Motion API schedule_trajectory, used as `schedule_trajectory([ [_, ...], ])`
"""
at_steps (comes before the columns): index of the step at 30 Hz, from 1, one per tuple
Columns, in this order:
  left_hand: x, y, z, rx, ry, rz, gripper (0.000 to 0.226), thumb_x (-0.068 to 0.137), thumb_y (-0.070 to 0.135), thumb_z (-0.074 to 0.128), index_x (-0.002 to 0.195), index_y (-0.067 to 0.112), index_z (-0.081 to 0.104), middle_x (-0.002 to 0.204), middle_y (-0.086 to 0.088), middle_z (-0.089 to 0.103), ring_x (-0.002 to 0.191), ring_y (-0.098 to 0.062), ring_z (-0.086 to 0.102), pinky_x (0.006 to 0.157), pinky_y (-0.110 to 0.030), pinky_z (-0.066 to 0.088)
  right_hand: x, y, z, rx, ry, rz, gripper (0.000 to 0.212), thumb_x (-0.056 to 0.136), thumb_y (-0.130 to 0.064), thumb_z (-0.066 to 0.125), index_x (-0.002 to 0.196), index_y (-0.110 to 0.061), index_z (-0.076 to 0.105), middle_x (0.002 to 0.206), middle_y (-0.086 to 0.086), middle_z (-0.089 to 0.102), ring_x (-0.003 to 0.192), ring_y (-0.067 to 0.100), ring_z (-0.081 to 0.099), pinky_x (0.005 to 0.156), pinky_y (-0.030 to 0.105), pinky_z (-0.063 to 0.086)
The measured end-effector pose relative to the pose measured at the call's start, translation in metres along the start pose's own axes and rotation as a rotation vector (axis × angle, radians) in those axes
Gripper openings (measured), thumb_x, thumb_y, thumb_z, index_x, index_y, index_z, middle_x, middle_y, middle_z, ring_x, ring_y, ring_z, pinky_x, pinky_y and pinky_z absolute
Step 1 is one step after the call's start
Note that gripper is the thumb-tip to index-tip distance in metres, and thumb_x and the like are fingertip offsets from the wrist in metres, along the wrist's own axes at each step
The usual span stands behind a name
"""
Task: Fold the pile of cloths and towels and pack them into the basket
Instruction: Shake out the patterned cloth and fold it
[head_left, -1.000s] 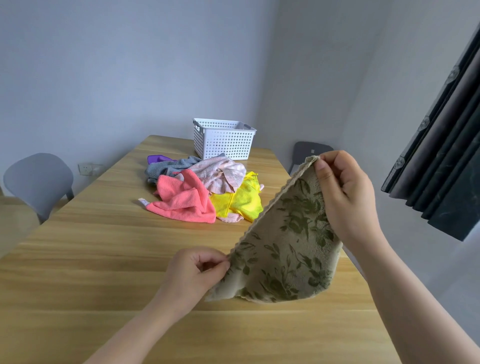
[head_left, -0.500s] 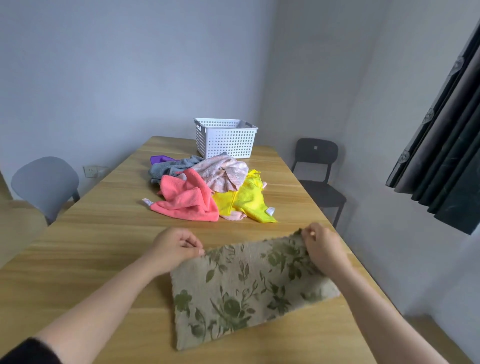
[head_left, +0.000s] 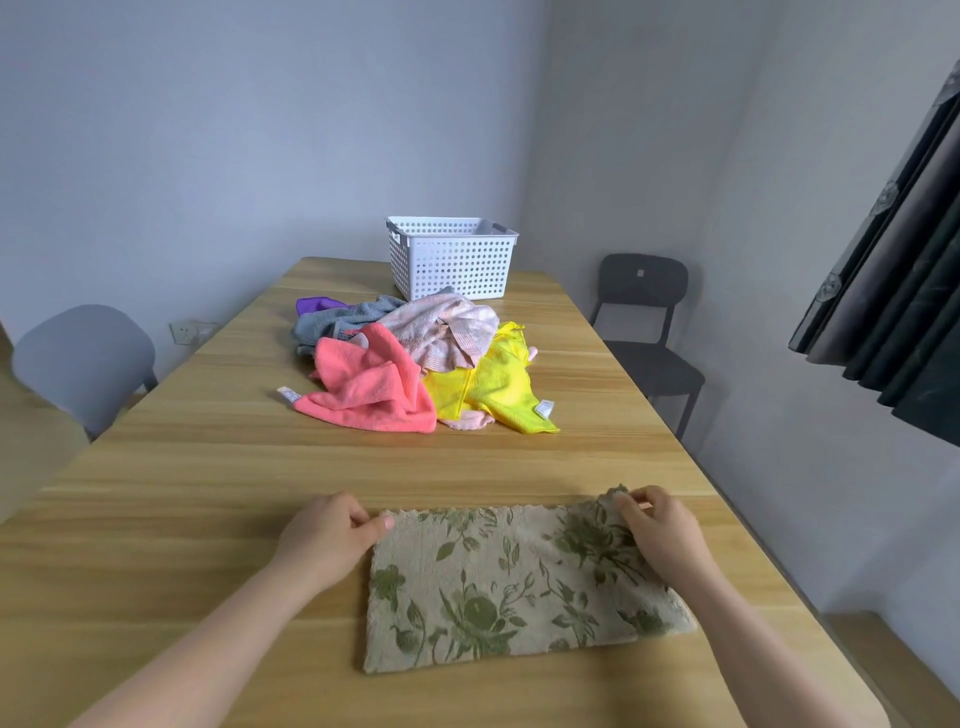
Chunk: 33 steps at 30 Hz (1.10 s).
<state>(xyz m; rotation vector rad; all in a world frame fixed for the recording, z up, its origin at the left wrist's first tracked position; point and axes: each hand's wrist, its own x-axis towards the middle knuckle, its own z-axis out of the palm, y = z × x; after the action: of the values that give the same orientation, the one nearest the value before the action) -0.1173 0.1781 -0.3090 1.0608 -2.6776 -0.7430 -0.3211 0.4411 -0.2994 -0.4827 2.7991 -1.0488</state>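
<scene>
A beige towel with a green flower print (head_left: 509, 587) lies flat on the wooden table (head_left: 208, 493) near its front edge. My left hand (head_left: 330, 535) pinches the towel's far left corner. My right hand (head_left: 662, 530) pinches the far right corner, which is slightly lifted and creased. Farther back lies the pile of cloths: a pink one (head_left: 371, 387), a yellow one (head_left: 491, 387), a pale pink towel (head_left: 441, 327), a grey one (head_left: 343, 319) and a bit of purple (head_left: 314, 305). The white perforated basket (head_left: 451, 257) stands behind the pile at the table's far end.
A grey chair (head_left: 85, 364) stands to the left of the table and a black chair (head_left: 644, 322) to the right. Dark curtains (head_left: 893, 260) hang at the right. The table's right edge runs close to my right arm.
The floral towel, held up in the air a second ago, has been laid on the table and squared up. Both hands still pinch its far corners.
</scene>
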Motion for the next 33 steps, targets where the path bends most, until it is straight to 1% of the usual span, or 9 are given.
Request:
schedule_trajectory([
  [5, -0.001, 0.009, 0.008, 0.071, 0.064, -0.037, 0.039, 0.087, 0.049, 0.057, 0.06, 0.02, 0.055, 0.057, -0.003, 0.055, 0.055, -0.019, 0.053, 0.049, -0.024, 0.033, -0.01, 0.015, 0.001, -0.138, -0.026, 0.049, 0.035, 0.096, -0.041, 0.046, 0.078, -0.012, 0.056, 0.064, -0.001, 0.057, 0.059, 0.015, 0.052, 0.047, 0.025, 0.035],
  [8, 0.002, 0.012, 0.013, 0.064, 0.086, -0.059, 0.044, 0.085, 0.041, 0.061, 0.052, 0.018, 0.044, 0.05, 0.002, 0.043, 0.05, -0.018, 0.044, 0.047, -0.025, 0.026, -0.015, 0.016, 0.001, -0.186, -0.035, 0.022, 0.03, 0.098, -0.036, 0.045, 0.082, -0.013, 0.055, 0.065, -0.001, 0.056, 0.058, 0.014, 0.051, 0.045, 0.026, 0.032],
  [12, -0.003, 0.014, 0.009, -0.147, 0.16, -0.086, 0.017, 0.086, 0.029, 0.063, 0.081, 0.015, 0.055, 0.079, 0.002, 0.061, 0.073, -0.018, 0.056, 0.063, -0.029, 0.044, -0.019, 0.013, -0.001, -0.116, 0.015, -0.022, 0.026, 0.097, -0.033, 0.048, 0.091, -0.009, 0.059, 0.07, 0.001, 0.06, 0.061, 0.016, 0.056, 0.05, 0.027, 0.04],
  [14, -0.011, 0.014, 0.009, -0.107, 0.213, -0.054, 0.035, 0.086, 0.031, 0.064, 0.111, 0.012, 0.047, 0.106, -0.002, 0.058, 0.097, -0.022, 0.056, 0.081, -0.034, 0.046, -0.022, 0.012, -0.003, -0.125, 0.033, -0.06, 0.023, 0.097, -0.032, 0.049, 0.092, -0.011, 0.058, 0.069, -0.001, 0.059, 0.061, 0.014, 0.056, 0.051, 0.027, 0.042],
  [19, -0.049, 0.053, 0.028, 0.032, 0.166, 0.36, 0.062, 0.095, 0.047, 0.035, 0.147, 0.014, 0.024, 0.155, -0.004, 0.017, 0.144, -0.018, 0.01, 0.115, -0.029, 0.004, -0.026, 0.011, -0.012, -0.135, 0.01, -0.137, 0.019, 0.098, -0.028, 0.047, 0.102, -0.012, 0.056, 0.072, -0.004, 0.058, 0.063, 0.012, 0.056, 0.056, 0.027, 0.046],
  [22, -0.069, 0.071, 0.052, 0.114, -0.086, 0.387, 0.066, 0.093, 0.062, 0.016, 0.148, 0.035, -0.008, 0.154, 0.01, -0.024, 0.14, -0.015, -0.027, 0.114, -0.036, -0.015, -0.026, 0.01, -0.022, -0.172, 0.037, -0.19, 0.02, 0.099, -0.027, 0.045, 0.11, -0.013, 0.056, 0.073, -0.006, 0.059, 0.065, 0.012, 0.057, 0.058, 0.029, 0.05],
  [25, -0.072, 0.067, 0.068, 0.343, -0.193, 0.412, 0.08, 0.072, 0.074, -0.009, 0.144, 0.041, -0.019, 0.151, 0.005, -0.031, 0.135, -0.027, -0.037, 0.114, -0.048, -0.019, -0.025, 0.015, -0.028, -0.241, 0.009, -0.166, 0.026, 0.1, -0.027, 0.044, 0.115, -0.011, 0.056, 0.08, -0.004, 0.06, 0.065, 0.009, 0.054, 0.056, 0.023, 0.046],
  [30, -0.065, 0.069, 0.06, 0.349, -0.313, 0.387, 0.077, 0.08, 0.079, 0.012, 0.146, 0.045, -0.007, 0.153, 0.005, -0.029, 0.136, -0.03, -0.036, 0.112, -0.051, -0.02, -0.028, 0.031, -0.027, -0.161, -0.177, 0.054, 0.041, 0.093, -0.048, 0.05, 0.105, -0.011, 0.062, 0.082, -0.001, 0.064, 0.073, 0.015, 0.06, 0.058, 0.024, 0.046],
  [33, -0.062, 0.087, 0.058, 0.226, -0.199, 0.386, 0.068, 0.091, 0.066, 0.021, 0.149, 0.03, 0.016, 0.157, 0.003, -0.015, 0.143, -0.024, -0.021, 0.117, -0.046, -0.011, -0.043, 0.036, -0.027, -0.111, -0.162, 0.087, 0.042, 0.093, -0.049, 0.048, 0.097, -0.01, 0.063, 0.073, -0.002, 0.062, 0.064, 0.013, 0.058, 0.049, 0.022, 0.041],
])
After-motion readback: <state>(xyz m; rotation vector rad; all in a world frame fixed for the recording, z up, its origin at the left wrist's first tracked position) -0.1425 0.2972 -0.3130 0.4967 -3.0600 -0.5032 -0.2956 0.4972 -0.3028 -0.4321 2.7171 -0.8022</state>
